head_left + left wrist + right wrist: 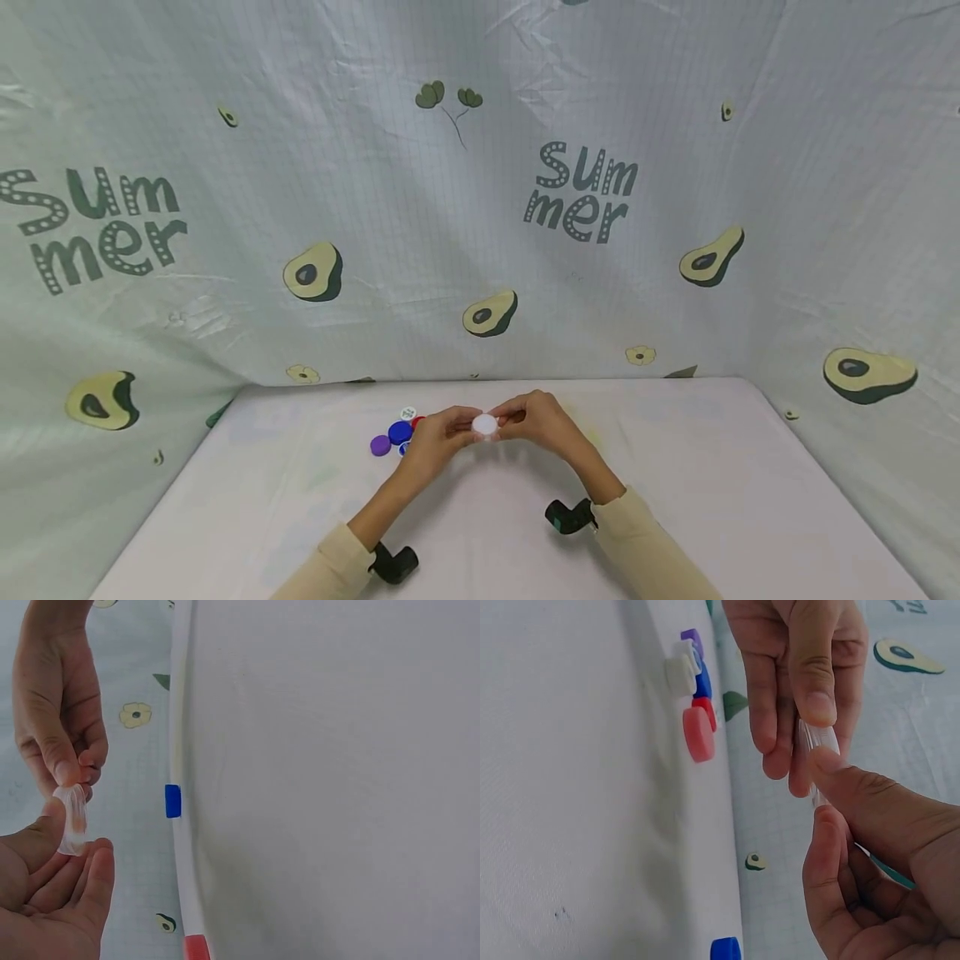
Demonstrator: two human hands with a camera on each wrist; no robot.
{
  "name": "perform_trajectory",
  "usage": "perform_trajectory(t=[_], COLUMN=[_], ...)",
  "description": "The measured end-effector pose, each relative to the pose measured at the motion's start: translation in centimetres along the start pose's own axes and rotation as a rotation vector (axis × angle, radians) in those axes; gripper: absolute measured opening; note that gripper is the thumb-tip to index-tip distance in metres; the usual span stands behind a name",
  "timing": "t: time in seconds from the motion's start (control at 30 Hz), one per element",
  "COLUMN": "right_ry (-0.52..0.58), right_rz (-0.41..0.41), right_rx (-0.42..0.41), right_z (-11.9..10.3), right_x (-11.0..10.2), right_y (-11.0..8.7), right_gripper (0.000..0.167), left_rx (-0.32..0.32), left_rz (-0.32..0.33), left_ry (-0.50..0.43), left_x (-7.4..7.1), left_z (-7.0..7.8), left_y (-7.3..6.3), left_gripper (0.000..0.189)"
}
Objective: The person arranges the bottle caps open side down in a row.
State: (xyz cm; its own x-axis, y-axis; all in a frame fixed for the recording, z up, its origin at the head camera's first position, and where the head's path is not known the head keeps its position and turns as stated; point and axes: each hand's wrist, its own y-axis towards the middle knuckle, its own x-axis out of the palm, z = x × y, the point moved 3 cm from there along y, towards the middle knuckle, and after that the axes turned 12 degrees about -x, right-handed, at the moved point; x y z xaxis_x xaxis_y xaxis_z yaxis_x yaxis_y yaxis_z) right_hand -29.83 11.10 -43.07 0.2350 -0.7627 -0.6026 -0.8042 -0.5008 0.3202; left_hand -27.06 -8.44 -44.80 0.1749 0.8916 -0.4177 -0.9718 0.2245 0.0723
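Supporting the work, the white surface (pixel 675 517) lies beneath the left hand (pixel 438 435) and right hand (pixel 538 421). Fingers of both hands pinch a translucent round cap (pixel 484 425) above it, apparently mid-handling, not yet set down; a blue cap (pixel 400 432) and smaller purple cap (pixel 380 446) already rest leftward.

Two hands (pixel 441 436) (pixel 537 420), two sleeves (pixel 330 564) (pixel 651 546), two wrist cameras (pixel 396 565) (pixel 567 517), one pale disc (pixel 485 425), at least seven caps (pixel 699 735)
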Motion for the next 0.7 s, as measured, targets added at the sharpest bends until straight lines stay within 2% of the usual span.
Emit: perform_trajectory(t=[0.17,0.53,0.7], right_ry=[-0.021,-0.037,-0.028], right_rz=[0.005,0.009,0.012], right_rx=[-0.004,0.005,-0.016], right_z=[-0.2,-0.3,-0.7], right_x=[-0.5,-0.8,-1.2], right_y=[-0.4,-1.1,-1.5], right_gripper=[0.033,0.032,0.032], left_rx=[0.009,0.004,0.004], left_rz=[-0.012,-0.018,-0.003], left_ry=[-0.027,-0.056,-0.061], left_x=[0.4,0.8,0.9], left_z=[0.5,0.5,0.7], left_y=[-0.1,-0.3,-0.3], left_gripper=[0.032,0.036,0.035])
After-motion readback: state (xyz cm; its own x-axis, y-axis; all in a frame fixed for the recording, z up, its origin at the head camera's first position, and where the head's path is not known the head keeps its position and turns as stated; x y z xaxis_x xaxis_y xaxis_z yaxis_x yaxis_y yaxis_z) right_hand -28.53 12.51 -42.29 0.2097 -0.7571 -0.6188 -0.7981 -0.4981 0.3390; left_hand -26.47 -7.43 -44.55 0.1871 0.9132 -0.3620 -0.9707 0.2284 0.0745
